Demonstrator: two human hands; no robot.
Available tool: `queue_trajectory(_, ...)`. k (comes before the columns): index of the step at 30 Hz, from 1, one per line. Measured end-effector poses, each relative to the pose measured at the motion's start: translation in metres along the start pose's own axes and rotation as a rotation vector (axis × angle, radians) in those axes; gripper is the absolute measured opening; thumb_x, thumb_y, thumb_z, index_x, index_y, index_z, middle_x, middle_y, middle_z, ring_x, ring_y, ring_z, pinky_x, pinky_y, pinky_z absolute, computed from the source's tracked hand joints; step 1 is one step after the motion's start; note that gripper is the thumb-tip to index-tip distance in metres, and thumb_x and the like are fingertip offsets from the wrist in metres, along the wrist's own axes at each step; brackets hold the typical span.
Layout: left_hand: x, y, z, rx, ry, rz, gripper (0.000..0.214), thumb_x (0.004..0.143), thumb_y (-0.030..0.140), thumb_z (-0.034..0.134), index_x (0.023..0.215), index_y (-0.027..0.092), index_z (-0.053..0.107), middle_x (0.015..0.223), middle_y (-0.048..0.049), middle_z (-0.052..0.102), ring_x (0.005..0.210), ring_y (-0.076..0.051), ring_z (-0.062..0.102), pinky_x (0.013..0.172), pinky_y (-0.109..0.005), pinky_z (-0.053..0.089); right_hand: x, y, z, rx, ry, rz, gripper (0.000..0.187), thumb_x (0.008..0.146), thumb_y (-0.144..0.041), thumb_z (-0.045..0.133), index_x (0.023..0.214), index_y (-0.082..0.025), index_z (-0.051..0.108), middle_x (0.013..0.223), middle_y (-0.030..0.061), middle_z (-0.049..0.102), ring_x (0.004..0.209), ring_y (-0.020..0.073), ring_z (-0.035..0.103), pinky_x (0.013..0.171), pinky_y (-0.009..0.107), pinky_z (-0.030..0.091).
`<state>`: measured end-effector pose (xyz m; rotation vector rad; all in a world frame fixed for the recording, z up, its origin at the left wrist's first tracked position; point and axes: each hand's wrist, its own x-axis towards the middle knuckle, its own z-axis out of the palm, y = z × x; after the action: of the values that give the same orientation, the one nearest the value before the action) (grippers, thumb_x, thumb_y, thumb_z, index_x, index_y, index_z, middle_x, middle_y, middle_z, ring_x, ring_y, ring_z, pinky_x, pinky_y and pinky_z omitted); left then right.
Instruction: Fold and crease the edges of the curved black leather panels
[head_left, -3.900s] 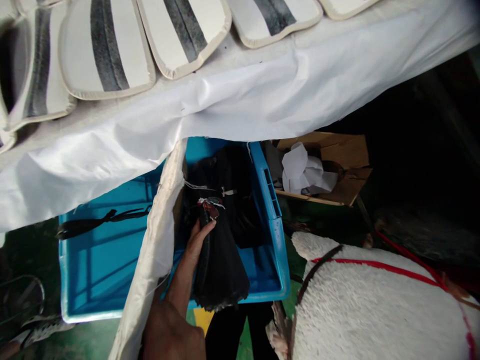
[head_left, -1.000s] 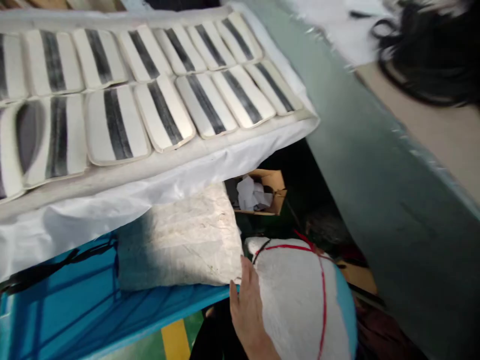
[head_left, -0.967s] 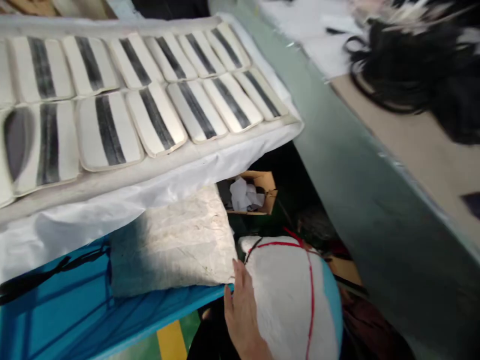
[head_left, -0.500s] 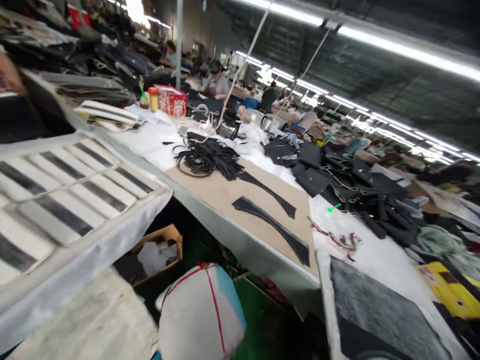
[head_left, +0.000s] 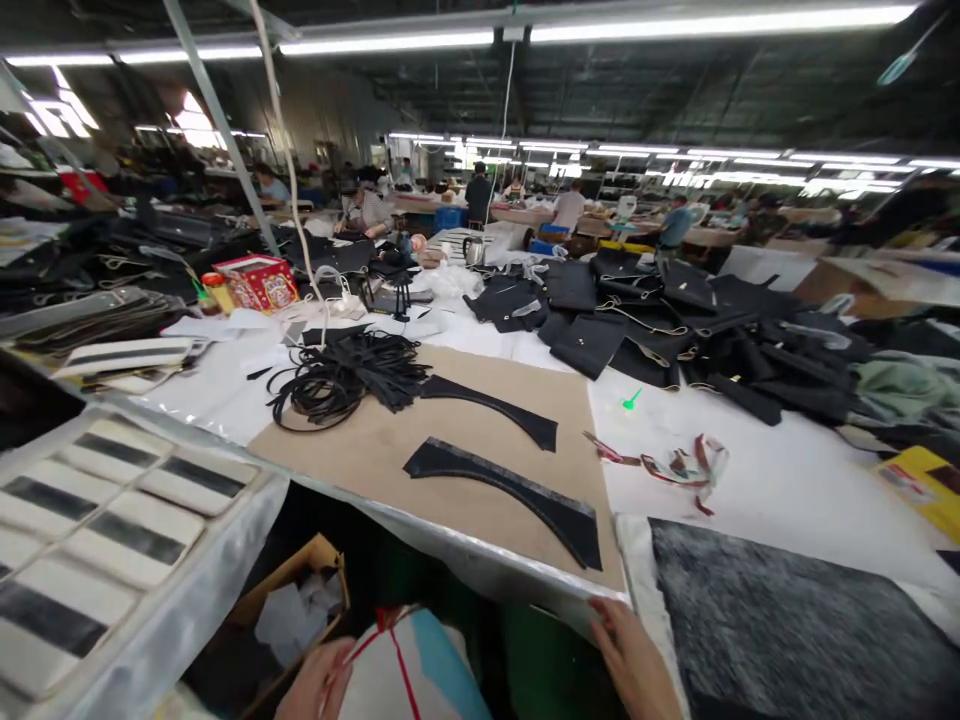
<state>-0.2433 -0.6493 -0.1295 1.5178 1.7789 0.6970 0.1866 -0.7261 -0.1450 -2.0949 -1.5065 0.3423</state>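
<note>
My right hand [head_left: 634,660] is at the bottom of the view, its fingers curled over the near edge of the long work table [head_left: 480,560]. My left hand [head_left: 315,685] lies low on the white fluffy cushion [head_left: 420,680] tied with red cord, fingers stretched out along its side. Just beyond my right hand a brown board [head_left: 480,450] carries two curved black leather pieces [head_left: 510,490] and a tangle of black straps [head_left: 345,380]. A dark textured mat [head_left: 780,620] lies on the table to the right of my right hand.
White pads with black stripes [head_left: 97,510] fill a tray at left. A cardboard box [head_left: 300,600] with white paper sits under the table. Black bags [head_left: 675,320], red-and-white scraps [head_left: 682,465] and a red box [head_left: 259,282] lie farther back. Other people work at distant tables.
The view has swung up from the blue bin and cushion to the table top. My right hand has come onto the table edge, and my left hand now rests on the cushion.
</note>
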Motion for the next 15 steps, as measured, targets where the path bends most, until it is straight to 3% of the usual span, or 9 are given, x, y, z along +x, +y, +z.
queue_trajectory(2,0.054,0.023,0.012,0.029,0.037,0.085,0.021,0.089,0.034,0.048,0.097,0.023,0.063,0.102,-0.0066,0.066,0.088,-0.02,0.065,0.077,-0.034,0.057,0.052,0.014,0.003,-0.018,0.041,-0.034,0.039,0.089,-0.041,0.037,0.103,-0.016,0.063,0.102,0.0125,0.064,0.096,0.0272,0.063,0.087,0.042,0.05)
queue_trajectory(5,0.139,0.058,0.033,0.116,0.119,0.153,0.031,0.087,0.036,0.041,0.106,0.022,0.06,0.108,-0.0071,0.064,0.099,-0.023,0.063,0.087,-0.038,0.054,0.114,0.019,0.013,0.011,-0.03,-0.091,0.035,0.092,-0.037,0.038,0.107,-0.016,0.062,0.106,0.0124,0.062,0.102,0.0272,0.059,0.092,0.044,0.047)
queue_trajectory(9,0.232,0.081,0.065,0.272,0.226,0.133,0.041,0.087,0.037,0.039,0.121,0.018,0.054,0.123,-0.0119,0.056,0.121,-0.027,0.049,0.105,-0.045,0.039,0.152,0.007,0.035,-0.011,-0.167,-0.344,0.029,0.095,-0.024,0.038,0.115,-0.021,0.059,0.112,0.0089,0.06,0.101,0.0219,0.058,0.087,0.036,0.049)
queue_trajectory(12,0.268,0.077,0.092,0.402,0.312,0.051,0.043,0.09,0.035,0.038,0.125,0.014,0.051,0.125,-0.016,0.053,0.124,-0.031,0.043,0.107,-0.052,0.034,0.164,-0.009,0.055,-0.059,-0.213,-0.521,0.034,0.09,-0.015,0.042,0.121,-0.02,0.056,0.112,0.0084,0.06,0.097,0.0212,0.058,0.082,0.034,0.049)
queue_trajectory(15,0.28,0.069,0.112,0.526,0.39,-0.034,0.043,0.092,0.035,0.037,0.128,0.014,0.05,0.129,-0.0188,0.048,0.125,-0.036,0.039,0.103,-0.058,0.031,0.188,-0.033,0.076,-0.106,-0.229,-0.575,0.039,0.087,-0.011,0.045,0.124,-0.018,0.054,0.114,0.0096,0.059,0.099,0.0228,0.056,0.083,0.036,0.047)
